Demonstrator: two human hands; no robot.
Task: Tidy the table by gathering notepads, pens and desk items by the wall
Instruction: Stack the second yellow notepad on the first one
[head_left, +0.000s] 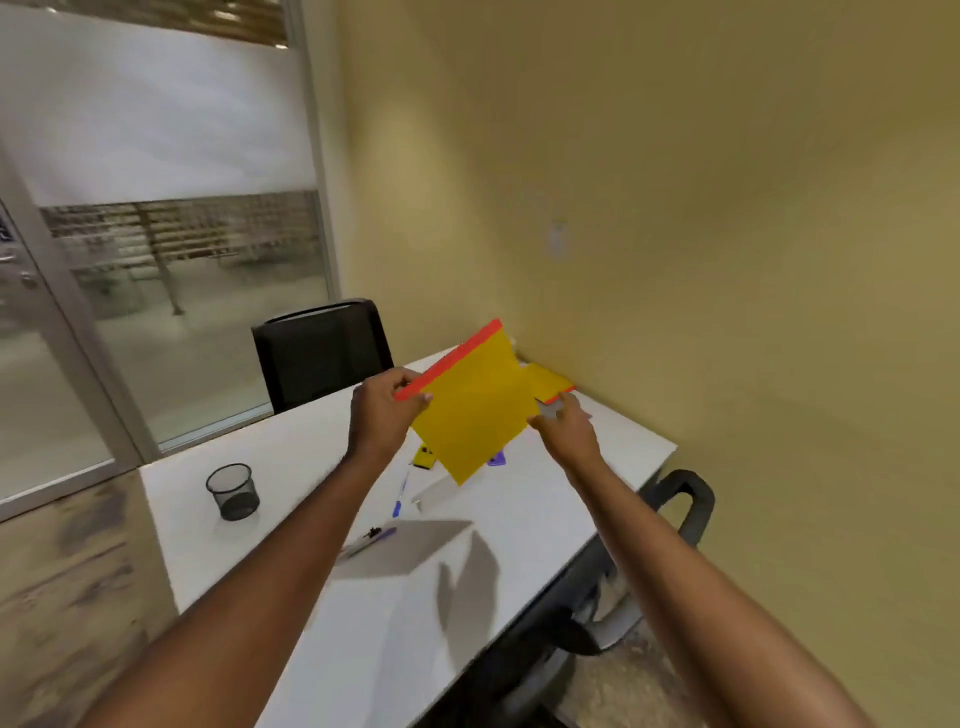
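A white table (322, 467) runs along a yellow wall (727, 208). You hold a yellow notepad (475, 410) above it, your left hand (382, 410) pinching its red edge at 10 o'clock, your right hand (569, 428) gripping the 3 o'clock corner. Lower it flat onto the other notepad (550, 382) by the wall, edges squared. Pens (400, 493) and the mesh cup (232, 491) still wait at 7 o'clock.

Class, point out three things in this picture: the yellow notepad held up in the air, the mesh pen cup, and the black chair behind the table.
yellow notepad (475, 410): head view, middle of its yellow cover.
mesh pen cup (233, 492): head view, its mesh side.
black chair (322, 353): head view, middle of its backrest.
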